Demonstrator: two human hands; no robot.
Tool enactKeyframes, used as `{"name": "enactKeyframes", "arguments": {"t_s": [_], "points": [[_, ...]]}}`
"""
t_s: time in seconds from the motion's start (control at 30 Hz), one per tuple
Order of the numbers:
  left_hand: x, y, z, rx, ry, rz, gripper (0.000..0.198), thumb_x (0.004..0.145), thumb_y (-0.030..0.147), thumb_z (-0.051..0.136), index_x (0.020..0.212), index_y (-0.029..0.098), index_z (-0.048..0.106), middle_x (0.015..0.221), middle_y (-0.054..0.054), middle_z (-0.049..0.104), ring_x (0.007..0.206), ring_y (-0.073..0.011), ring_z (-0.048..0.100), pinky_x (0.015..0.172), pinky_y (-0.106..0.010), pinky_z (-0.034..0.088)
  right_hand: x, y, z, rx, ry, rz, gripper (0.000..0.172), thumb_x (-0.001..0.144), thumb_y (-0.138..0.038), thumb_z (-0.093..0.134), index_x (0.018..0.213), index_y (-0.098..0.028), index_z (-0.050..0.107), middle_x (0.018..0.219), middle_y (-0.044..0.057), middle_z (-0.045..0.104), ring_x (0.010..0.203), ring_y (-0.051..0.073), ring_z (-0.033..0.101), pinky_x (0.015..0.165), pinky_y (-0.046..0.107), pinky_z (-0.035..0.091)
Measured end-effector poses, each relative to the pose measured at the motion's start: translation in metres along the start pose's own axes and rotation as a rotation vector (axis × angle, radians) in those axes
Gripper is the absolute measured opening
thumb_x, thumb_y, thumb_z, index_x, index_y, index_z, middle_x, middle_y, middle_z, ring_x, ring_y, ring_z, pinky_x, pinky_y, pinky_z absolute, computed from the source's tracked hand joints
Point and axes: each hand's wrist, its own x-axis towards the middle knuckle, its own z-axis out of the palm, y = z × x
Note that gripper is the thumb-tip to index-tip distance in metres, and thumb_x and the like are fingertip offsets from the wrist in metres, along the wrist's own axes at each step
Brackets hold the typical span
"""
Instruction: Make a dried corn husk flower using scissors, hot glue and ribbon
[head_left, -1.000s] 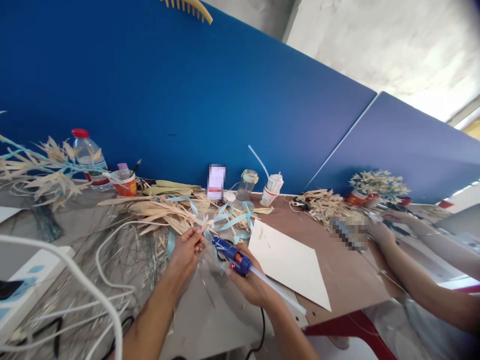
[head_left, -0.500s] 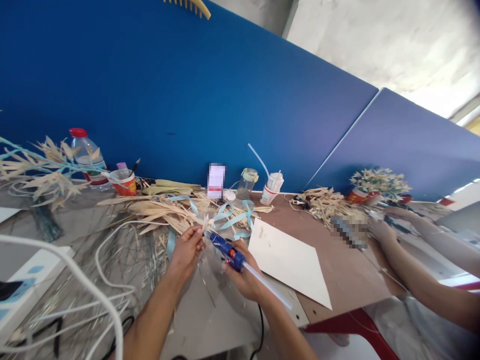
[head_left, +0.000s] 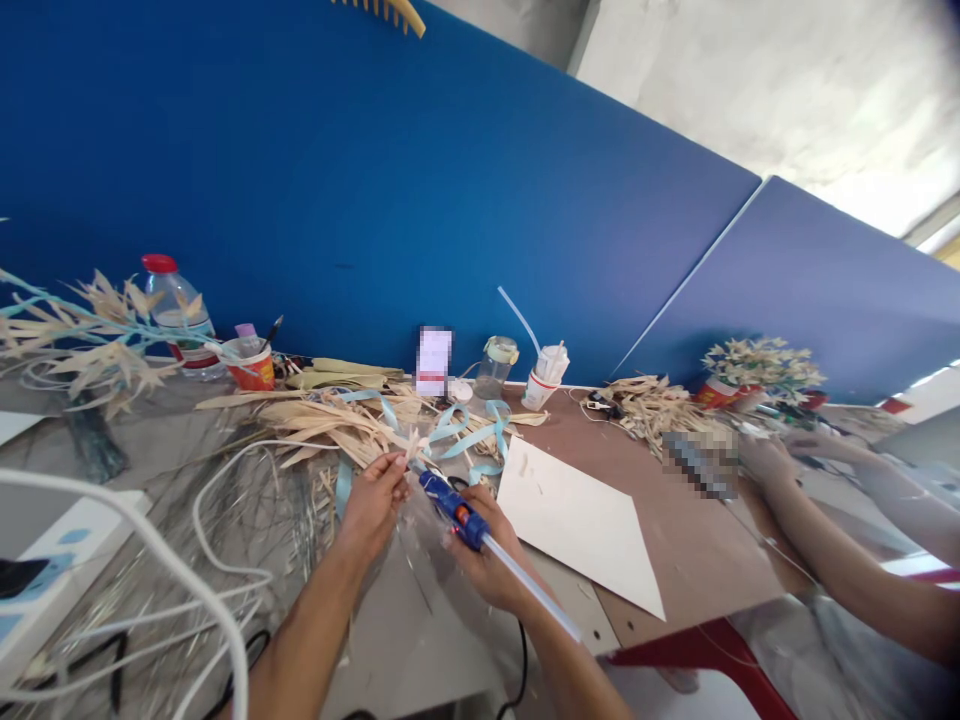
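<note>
Lying far left of the white board (head_left: 577,525), a white power strip (head_left: 49,580) shows pale blue patches. Farther back on that side, a branch (head_left: 112,330) wrapped in light blue carries dry, pointed leaves before a red-capped bottle (head_left: 180,312); the print on its label is too small to read. Next toward the board stands a red paper cup (head_left: 253,372), its yellowish marking unreadable. Closer to the board comes a heap of straw-coloured strips (head_left: 322,425), and in front of it the left hand (head_left: 375,495) — fingertips pinched on a small pale flower (head_left: 412,446) with narrow, pointed petals. Just left of the board, the right hand (head_left: 486,552) is closed around a blue glue gun (head_left: 452,503), nozzle right at the flower; whether they touch I can't tell. An orange part shows on the gun's body, and a long translucent glue stick (head_left: 529,585) runs from its rear along the board's near side. Beyond the board's left end are a phone (head_left: 434,355) — screen pixelated — a lidded jar (head_left: 493,370) and a white paper cup (head_left: 538,390). Right of the board, a co-worker's hand (head_left: 769,470) rests near pale flowers (head_left: 765,365).
</note>
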Motion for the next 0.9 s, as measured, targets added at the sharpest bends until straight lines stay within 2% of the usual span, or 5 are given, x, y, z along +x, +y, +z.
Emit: {"name": "enactKeyframes", "arguments": {"t_s": [0.2,0.33,0.53,0.77,0.9], "points": [[-0.001,0.002,0.000,0.015,0.026,-0.036,0.042,0.045,0.036,0.088,0.073,0.014,0.066,0.049,0.010,0.046,0.040,-0.0013,0.034,0.045,-0.017,0.035,0.005,0.010,0.007,-0.067,0.012,0.021,0.006,0.079,-0.024,0.055,0.077,-0.020,0.053,0.088,0.006,0.055,0.077,0.019,0.055,0.074,0.034,0.047],[-0.002,0.003,0.001,0.009,0.032,-0.042,0.044,0.041,0.036,0.089,0.071,0.014,0.065,0.051,0.009,0.049,0.040,-0.0012,0.036,0.045,-0.017,0.034,0.000,0.019,0.015,-0.114,0.034,-0.025,0.006,0.075,-0.025,0.057,0.077,-0.019,0.053,0.088,0.007,0.056,0.074,0.019,0.055,0.070,0.035,0.046],[-0.001,0.002,0.001,0.007,0.019,-0.041,0.042,0.043,0.036,0.088,0.071,0.014,0.066,0.049,0.010,0.047,0.040,-0.0020,0.035,0.044,-0.017,0.033,0.003,0.016,0.010,-0.117,0.035,-0.004,0.007,0.078,-0.026,0.056,0.079,-0.020,0.055,0.090,0.007,0.057,0.078,0.020,0.055,0.073,0.036,0.047],[-0.001,0.003,0.001,0.008,0.027,-0.051,0.042,0.044,0.035,0.088,0.073,0.013,0.065,0.051,0.009,0.051,0.040,-0.0015,0.035,0.044,-0.017,0.033,-0.001,0.023,0.016,-0.238,0.045,-0.041,0.011,0.074,-0.025,0.059,0.082,-0.019,0.056,0.089,0.007,0.059,0.076,0.020,0.056,0.071,0.036,0.044],[0.000,0.001,-0.001,0.008,0.010,-0.029,0.040,0.047,0.035,0.087,0.072,0.014,0.065,0.050,0.009,0.048,0.040,-0.0022,0.035,0.045,-0.018,0.034,0.001,0.021,0.013,-0.210,0.043,-0.027,0.008,0.076,-0.025,0.057,0.082,-0.019,0.056,0.090,0.008,0.059,0.078,0.020,0.057,0.073,0.036,0.045]]}}
